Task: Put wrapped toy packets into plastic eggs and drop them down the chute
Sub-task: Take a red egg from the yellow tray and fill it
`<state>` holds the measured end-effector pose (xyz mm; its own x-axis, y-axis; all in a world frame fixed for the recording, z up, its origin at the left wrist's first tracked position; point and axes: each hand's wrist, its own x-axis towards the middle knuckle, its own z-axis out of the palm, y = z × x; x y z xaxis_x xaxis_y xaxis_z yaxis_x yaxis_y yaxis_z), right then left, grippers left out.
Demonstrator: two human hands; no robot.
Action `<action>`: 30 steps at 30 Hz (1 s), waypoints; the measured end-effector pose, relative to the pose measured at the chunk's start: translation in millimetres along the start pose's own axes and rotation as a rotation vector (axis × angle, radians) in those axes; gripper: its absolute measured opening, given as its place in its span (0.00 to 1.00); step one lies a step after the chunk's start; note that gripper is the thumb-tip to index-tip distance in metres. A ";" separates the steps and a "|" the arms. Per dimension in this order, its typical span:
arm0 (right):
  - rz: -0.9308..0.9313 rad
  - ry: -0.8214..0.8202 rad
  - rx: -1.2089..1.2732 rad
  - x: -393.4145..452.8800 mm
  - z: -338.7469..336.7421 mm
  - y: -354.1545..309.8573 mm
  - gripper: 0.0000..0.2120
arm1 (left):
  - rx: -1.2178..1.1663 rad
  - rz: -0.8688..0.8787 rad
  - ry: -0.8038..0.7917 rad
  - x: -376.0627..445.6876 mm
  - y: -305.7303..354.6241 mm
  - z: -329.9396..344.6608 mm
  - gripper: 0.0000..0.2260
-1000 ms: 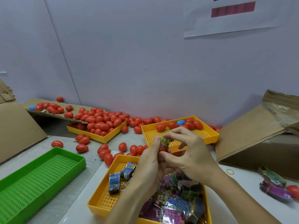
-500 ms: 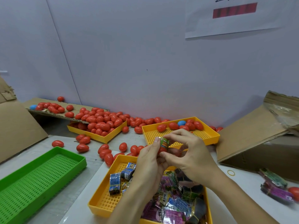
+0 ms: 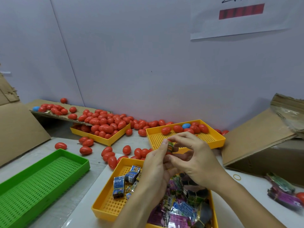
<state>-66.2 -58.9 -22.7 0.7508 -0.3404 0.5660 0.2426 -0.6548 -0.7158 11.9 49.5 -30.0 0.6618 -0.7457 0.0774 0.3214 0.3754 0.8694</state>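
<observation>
A small green and orange wrapped toy packet (image 3: pixel 170 146) is held up between both hands above the near yellow tray (image 3: pixel 105 201). My left hand (image 3: pixel 156 168) grips it from the left, thumb along its side, with a bit of red egg (image 3: pixel 169 153) showing beneath. My right hand (image 3: pixel 195 160) pinches the packet from the right with curled fingers. The near tray holds several wrapped packets (image 3: pixel 177 209) and small blue boxes (image 3: pixel 118 186). Red plastic eggs (image 3: pixel 102 124) lie heaped at the back.
A yellow tray (image 3: pixel 212 140) behind the hands holds several red eggs and a blue egg (image 3: pixel 186 125). An empty green tray (image 3: pixel 41 178) lies at left. Cardboard ramp (image 3: pixel 54 112) at back left, cardboard box (image 3: pixel 266 137) at right, more packets (image 3: pixel 283 191) at far right.
The hands stay together on the packet and have shifted only slightly; the fingers of my right hand have closed a little more over it.
</observation>
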 end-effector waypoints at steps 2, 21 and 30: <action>-0.021 -0.051 -0.014 0.6 -2.3 -1.4 0.15 | 0.042 -0.013 -0.014 0.1 -1.3 -0.8 0.18; -0.025 -0.006 -0.080 2.5 -7.2 -1.4 0.16 | -0.032 0.008 0.139 5.1 -0.2 -5.3 0.14; -0.033 -0.067 -0.166 3.7 -8.9 1.5 0.17 | 0.058 0.026 0.121 3.9 3.1 -5.3 0.15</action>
<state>-68.5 -67.1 -18.1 0.7847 -0.2749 0.5556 0.1671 -0.7693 -0.6166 19.1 50.6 -29.6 0.7473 -0.6630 0.0444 0.2651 0.3587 0.8950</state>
